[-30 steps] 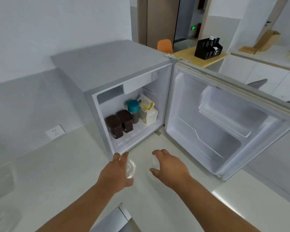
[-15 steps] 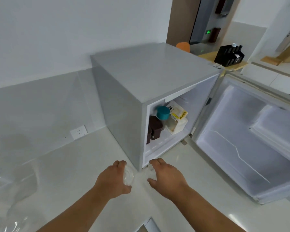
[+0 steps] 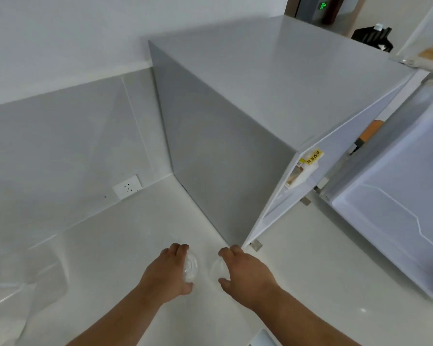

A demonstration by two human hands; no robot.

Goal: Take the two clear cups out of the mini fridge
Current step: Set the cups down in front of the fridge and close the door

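Left hand: fingers and thumb wrapped round the left cup. Right hand: same grip on the right cup. The cups are near each other, with a small gap between them.

Both cups are out of the mini fridge, low over the countertop just in front of its near corner. I can't tell if either cup touches the counter.

My read is that the step is the set-down and the task is nearly done. To do it well:
- Bring each cup upright with its base flat before you loosen your fingers.
- Squeeze lightly, since thin clear plastic likely flexes.
- Hold the gap so the rims don't knock.
- Watch your right knuckles, which sit just beside the fridge corner.
- Land on bare counter, well apart from the clear plastic container at far left.

Further back, the fridge door stands open to the right. A carton with a yellow label shows through the opening. The rest of the interior is hidden from this angle. The wall socket sits on the backsplash behind, out of your path.
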